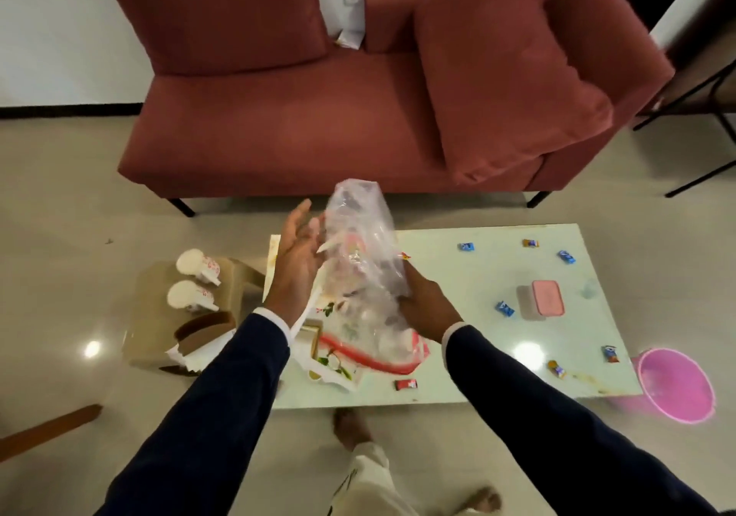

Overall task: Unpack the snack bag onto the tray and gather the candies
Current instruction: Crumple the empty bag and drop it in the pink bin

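— What's he got there?

— A clear, crinkled plastic zip bag with a red seal strip, held upended above the pale glossy low table. The right hand is closed round its side, near the middle. The left hand is flat and spread, fingers wide, palm against the bag's other side, gripping nothing.

— And the tray?

— A white tray with a flower print sits under the bag at the table's near left edge, mostly hidden by it.

— Candies?

— Scattered over the tabletop, well apart: blue-wrapped ones, orange-and-blue ones, and a red-wrapped one near the front edge.

— Can you read any wrappers?

— No, the print is too small and blurred. Same with the red markings on the two white cups lying on the side stand.

— Anything else up there?

— A small box with a pink lid, closed, among the candies. A pink bucket stands on the floor by the table's right corner.
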Demonstrator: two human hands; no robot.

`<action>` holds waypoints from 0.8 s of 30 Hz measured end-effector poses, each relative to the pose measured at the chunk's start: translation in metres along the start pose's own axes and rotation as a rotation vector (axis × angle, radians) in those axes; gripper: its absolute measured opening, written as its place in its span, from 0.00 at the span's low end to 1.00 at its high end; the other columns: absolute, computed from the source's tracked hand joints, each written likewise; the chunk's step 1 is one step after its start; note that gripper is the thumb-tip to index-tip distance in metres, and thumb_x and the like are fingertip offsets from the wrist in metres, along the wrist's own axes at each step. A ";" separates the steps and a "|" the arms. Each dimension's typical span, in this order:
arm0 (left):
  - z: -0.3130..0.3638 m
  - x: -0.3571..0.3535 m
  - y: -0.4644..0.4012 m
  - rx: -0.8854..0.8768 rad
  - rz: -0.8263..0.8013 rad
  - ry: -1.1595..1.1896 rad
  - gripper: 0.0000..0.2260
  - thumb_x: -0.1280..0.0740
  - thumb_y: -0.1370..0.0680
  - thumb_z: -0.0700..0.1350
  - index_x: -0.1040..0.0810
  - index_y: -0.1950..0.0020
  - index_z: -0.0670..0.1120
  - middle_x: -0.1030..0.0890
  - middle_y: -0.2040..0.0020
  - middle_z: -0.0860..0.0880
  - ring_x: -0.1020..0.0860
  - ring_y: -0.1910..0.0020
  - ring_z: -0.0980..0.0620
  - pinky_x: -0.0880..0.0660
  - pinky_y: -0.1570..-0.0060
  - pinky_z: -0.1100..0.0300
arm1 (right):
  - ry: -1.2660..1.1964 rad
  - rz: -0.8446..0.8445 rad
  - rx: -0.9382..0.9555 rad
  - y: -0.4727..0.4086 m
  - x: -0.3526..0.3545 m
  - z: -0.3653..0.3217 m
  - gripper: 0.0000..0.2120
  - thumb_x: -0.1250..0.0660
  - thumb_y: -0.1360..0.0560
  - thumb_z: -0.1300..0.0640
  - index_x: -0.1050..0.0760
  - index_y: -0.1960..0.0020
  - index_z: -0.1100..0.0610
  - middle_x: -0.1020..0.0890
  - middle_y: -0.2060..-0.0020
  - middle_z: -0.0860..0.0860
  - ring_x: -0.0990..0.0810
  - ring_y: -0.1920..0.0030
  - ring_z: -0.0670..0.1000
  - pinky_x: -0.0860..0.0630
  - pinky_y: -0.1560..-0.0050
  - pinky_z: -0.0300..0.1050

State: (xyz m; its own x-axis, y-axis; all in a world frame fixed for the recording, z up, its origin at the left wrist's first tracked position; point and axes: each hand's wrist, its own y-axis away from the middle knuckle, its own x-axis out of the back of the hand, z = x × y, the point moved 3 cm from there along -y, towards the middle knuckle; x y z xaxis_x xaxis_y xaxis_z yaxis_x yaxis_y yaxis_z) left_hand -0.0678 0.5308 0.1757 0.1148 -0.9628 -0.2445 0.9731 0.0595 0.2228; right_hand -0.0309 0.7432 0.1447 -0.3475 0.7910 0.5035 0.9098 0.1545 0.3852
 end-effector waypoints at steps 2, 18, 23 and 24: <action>-0.017 -0.011 0.025 0.025 -0.110 -0.199 0.37 0.26 0.29 0.67 0.38 0.24 0.67 0.35 0.20 0.59 0.28 0.27 0.58 0.25 0.34 0.54 | -0.067 0.071 -0.098 0.018 0.028 0.029 0.34 0.46 0.25 0.69 0.37 0.24 0.45 0.20 0.39 0.56 0.16 0.49 0.58 0.17 0.46 0.53; -0.151 -0.326 0.182 -0.308 -0.335 -1.253 0.17 0.32 0.23 0.40 0.29 0.37 0.55 0.19 0.43 0.51 0.18 0.48 0.45 0.24 0.51 0.56 | -0.236 0.495 0.061 0.273 0.237 0.230 0.21 0.26 0.25 0.53 0.26 0.35 0.45 0.29 0.38 0.44 0.25 0.36 0.50 0.25 0.35 0.52; -0.188 -0.432 0.230 -0.155 -0.621 -0.928 0.19 0.34 0.25 0.48 0.29 0.41 0.70 0.20 0.49 0.68 0.18 0.47 0.61 0.24 0.53 0.72 | -0.810 0.222 -0.152 0.278 0.228 0.268 0.37 0.25 0.31 0.36 0.41 0.29 0.37 0.27 0.29 0.46 0.21 0.37 0.47 0.17 0.47 0.47; -0.200 -0.451 0.237 -0.043 -0.697 -0.814 0.21 0.34 0.27 0.50 0.30 0.42 0.74 0.20 0.49 0.71 0.19 0.47 0.66 0.24 0.54 0.73 | -0.889 0.277 -0.173 0.276 0.235 0.280 0.35 0.23 0.30 0.41 0.38 0.30 0.41 0.24 0.32 0.50 0.19 0.38 0.49 0.16 0.47 0.49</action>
State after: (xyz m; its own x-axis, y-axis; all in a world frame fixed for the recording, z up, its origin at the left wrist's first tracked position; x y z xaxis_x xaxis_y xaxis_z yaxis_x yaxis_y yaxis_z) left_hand 0.1514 1.0315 0.1503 -0.6211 -0.6730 0.4016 0.7805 -0.5774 0.2394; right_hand 0.2023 1.1370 0.1529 0.2415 0.9584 -0.1524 0.8629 -0.1403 0.4855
